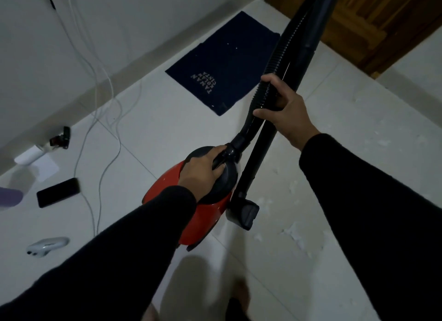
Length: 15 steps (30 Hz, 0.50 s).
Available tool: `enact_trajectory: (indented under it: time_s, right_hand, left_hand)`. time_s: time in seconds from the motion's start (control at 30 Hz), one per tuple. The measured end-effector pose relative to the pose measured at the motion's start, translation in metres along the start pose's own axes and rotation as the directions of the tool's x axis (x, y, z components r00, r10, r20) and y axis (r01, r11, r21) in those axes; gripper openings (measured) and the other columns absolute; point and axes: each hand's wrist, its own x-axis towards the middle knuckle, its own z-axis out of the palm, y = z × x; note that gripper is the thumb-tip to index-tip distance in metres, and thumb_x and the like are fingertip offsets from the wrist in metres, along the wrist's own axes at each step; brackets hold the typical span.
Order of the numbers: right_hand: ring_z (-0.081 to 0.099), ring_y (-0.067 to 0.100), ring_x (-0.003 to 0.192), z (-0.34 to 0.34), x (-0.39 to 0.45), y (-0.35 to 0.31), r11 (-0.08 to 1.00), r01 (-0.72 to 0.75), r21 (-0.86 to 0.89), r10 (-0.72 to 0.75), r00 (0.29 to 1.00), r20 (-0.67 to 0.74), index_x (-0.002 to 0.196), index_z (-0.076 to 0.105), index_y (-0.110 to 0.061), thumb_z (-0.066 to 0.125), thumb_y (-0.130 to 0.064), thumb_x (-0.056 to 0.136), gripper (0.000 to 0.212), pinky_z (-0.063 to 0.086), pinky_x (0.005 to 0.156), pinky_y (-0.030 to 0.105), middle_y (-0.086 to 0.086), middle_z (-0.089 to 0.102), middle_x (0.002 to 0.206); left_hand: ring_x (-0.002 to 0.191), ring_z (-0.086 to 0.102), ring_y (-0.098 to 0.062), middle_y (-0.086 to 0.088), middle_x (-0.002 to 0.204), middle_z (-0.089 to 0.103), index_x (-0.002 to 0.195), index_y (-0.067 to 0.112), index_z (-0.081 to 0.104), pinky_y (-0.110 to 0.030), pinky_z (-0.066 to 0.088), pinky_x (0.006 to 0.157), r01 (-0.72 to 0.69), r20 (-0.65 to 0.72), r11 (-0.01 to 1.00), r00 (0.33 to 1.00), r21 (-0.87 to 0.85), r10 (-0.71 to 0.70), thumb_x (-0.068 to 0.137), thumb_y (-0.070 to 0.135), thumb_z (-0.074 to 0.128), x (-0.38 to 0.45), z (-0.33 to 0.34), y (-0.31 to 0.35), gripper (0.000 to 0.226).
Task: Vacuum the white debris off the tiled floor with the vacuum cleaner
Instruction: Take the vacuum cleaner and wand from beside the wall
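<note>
A red vacuum cleaner (167, 186) with a dark round front stands on the tiled floor (148, 139). My left hand (202, 171) grips the dark front by the hose socket. My right hand (284, 107) holds the ribbed black hose (275, 60) together with the black wand (260, 148). The wand's floor nozzle (246, 213) rests on the tile beside the red body. White debris (294, 234) lies scattered over the tiles to the right of the nozzle.
A dark blue mat (229, 64) lies by the wall. White cables (105, 134) trail from the wall across the floor at left, near a black phone (58, 192), a white device (47, 246) and a power strip (31, 155). A wooden door (373, 21) is at upper right.
</note>
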Motion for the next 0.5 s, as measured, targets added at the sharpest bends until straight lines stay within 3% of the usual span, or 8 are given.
enact_trajectory:
  time_s: [0.3, 0.5]
  right_hand:
    - [0.067, 0.01, 0.087, 0.058, -0.015, 0.125, 0.998, 0.061, 0.03, -0.061, 0.998, 0.005, 0.125, 0.054, -0.023, 0.068, 0.019, 0.076, 0.066, 0.056, 0.074, 0.019, 0.009, 0.061, 0.107]
    - [0.068, 0.01, 0.091, 0.072, -0.03, 0.203, 0.994, 0.111, 0.013, -0.111, 0.994, 0.016, 0.122, 0.058, -0.027, 0.068, 0.017, 0.079, 0.063, 0.056, 0.072, 0.017, 0.012, 0.062, 0.115]
  left_hand:
    - [0.095, 0.064, -0.024, -0.003, 0.108, 0.068, 0.137, 0.039, 0.04, -0.038, 0.052, 0.084, -0.088, -0.089, 0.995, 0.992, 0.045, 0.092, 0.091, 0.032, 0.051, 0.041, 0.095, -0.104, 0.047]
    - [0.104, 0.061, -0.028, -0.005, 0.117, 0.067, 0.137, 0.037, 0.041, -0.036, 0.049, 0.09, -0.132, -0.171, 0.991, 0.977, -0.009, 0.129, 0.091, 0.03, 0.052, 0.055, 0.17, -0.15, 0.047]
